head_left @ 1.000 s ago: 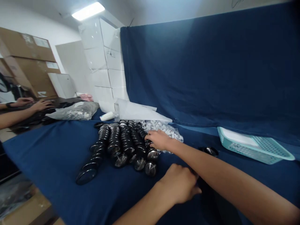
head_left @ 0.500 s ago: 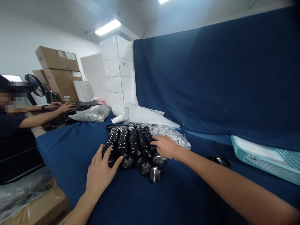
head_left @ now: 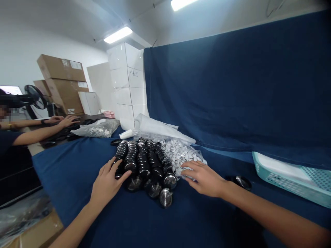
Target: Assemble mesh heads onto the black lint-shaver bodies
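Rows of black round discs with shiny metal rims [head_left: 143, 162] lie stacked on the blue cloth. At the near end of the rows, a loose disc [head_left: 166, 197] shows its perforated metal face. My left hand [head_left: 108, 177] rests against the left row, fingers spread around its near end. To the right of the rows is a clear plastic bag of small white plastic pieces [head_left: 178, 153]. Over this bag's near edge reaches my right hand [head_left: 203, 177], fingers apart and slightly bent, with nothing visible in them. Whether its fingertips touch the pieces I cannot tell.
A teal basket [head_left: 289, 182] stands at the right, with a black disc [head_left: 242, 182] left of it. Behind the bag lies white sheet material [head_left: 162, 127]. White boxes [head_left: 124, 86] are stacked at the back. Another person's hands [head_left: 67, 121] work at the left table beside another bag [head_left: 99, 128].
My right hand has moved right and nearer, off the discs and over to the bag of white pieces. My left hand stays by the left row. The view has shifted slightly.
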Tool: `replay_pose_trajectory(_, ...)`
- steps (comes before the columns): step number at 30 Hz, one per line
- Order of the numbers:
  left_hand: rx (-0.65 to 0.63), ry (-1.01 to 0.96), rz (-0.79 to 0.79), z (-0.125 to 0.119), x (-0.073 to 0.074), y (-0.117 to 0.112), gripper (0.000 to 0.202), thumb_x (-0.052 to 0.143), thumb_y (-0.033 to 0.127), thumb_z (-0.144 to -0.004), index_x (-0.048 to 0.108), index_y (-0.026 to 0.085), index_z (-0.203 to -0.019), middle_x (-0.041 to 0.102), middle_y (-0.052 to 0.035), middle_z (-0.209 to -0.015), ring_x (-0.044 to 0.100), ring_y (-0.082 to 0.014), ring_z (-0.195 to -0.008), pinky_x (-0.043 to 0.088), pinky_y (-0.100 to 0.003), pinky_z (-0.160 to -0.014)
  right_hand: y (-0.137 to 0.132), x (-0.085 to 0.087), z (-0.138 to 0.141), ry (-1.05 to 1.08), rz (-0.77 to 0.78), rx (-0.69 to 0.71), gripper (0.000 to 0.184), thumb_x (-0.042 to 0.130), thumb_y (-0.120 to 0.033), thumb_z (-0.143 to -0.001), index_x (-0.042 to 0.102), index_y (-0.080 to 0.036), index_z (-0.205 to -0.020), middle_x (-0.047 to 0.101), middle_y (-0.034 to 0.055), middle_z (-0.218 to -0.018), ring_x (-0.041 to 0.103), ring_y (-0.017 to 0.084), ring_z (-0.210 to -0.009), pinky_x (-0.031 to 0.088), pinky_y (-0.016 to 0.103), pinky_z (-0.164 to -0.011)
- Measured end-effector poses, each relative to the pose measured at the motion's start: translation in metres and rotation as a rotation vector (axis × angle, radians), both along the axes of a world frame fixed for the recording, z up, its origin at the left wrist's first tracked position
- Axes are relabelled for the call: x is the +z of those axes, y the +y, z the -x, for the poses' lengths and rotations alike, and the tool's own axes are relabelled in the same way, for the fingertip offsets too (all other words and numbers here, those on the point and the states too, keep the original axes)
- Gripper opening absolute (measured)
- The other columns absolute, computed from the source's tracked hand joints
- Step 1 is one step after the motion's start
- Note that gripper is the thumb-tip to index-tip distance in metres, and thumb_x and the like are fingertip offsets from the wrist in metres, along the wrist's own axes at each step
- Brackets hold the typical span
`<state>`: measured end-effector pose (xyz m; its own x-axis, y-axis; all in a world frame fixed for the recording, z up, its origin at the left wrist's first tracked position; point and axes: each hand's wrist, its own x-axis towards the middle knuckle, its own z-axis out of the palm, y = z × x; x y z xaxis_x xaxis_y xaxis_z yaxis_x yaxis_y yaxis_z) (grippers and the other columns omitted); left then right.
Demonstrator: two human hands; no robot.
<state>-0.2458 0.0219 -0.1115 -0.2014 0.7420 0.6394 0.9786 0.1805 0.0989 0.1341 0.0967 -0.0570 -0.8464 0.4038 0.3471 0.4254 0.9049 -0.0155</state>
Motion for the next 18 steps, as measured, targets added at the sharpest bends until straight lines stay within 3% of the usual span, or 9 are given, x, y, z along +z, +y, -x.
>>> replay_pose_trajectory(3,0.048,-0.031,-0.054,-0.002,0.001,-0.006,0.065,0.047,0.065,-0.083,0.05,0.022,-0.131,0.04,-0.0106,-0.146,0.041,-0.0339,-0.13,0.041,-0.048,-0.102,-0.002,-0.003,-0.011,0.035,-0.015,-0.028,0.025,0.046,-0.02,-0.093,0.064,-0.022,-0.11,0.059,0.0083,-0.124,0.054,0.025,-0.114,0.045,0.046,-0.097)
replay_pose_trajectory(6,0.049,-0.112,-0.003,0.0,-0.002,-0.011,0.073,0.051,0.069,-0.078,0.047,0.023,-0.134,0.04,-0.0102,-0.147,0.041,-0.0351,-0.131,0.04,-0.05,-0.104,-0.008,-0.001,-0.026,0.064,-0.02,-0.063,0.025,0.045,-0.021,-0.094,0.064,-0.024,-0.111,0.059,0.0077,-0.124,0.055,0.025,-0.115,0.045,0.046,-0.097)
replay_pose_trajectory(11,-0.075,-0.23,0.126,0.014,-0.006,-0.014,0.078,0.056,0.068,-0.075,0.045,0.021,-0.137,0.036,-0.0115,-0.149,0.039,-0.0331,-0.134,0.035,-0.048,-0.109,-0.031,0.001,-0.061,0.06,0.003,-0.149,0.027,0.044,-0.025,-0.095,0.062,-0.028,-0.115,0.056,0.005,-0.129,0.054,0.026,-0.118,0.044,0.053,-0.099)
replay_pose_trajectory(18,-0.189,-0.151,0.245,0.016,0.009,-0.029,0.071,0.051,0.067,-0.08,0.053,0.018,-0.131,0.043,-0.0131,-0.141,0.047,-0.0307,-0.128,0.037,-0.045,-0.109,-0.064,-0.017,-0.112,0.059,0.016,-0.24,0.028,0.046,-0.028,-0.095,0.063,-0.031,-0.117,0.057,0.0039,-0.132,0.054,0.026,-0.121,0.044,0.052,-0.102)
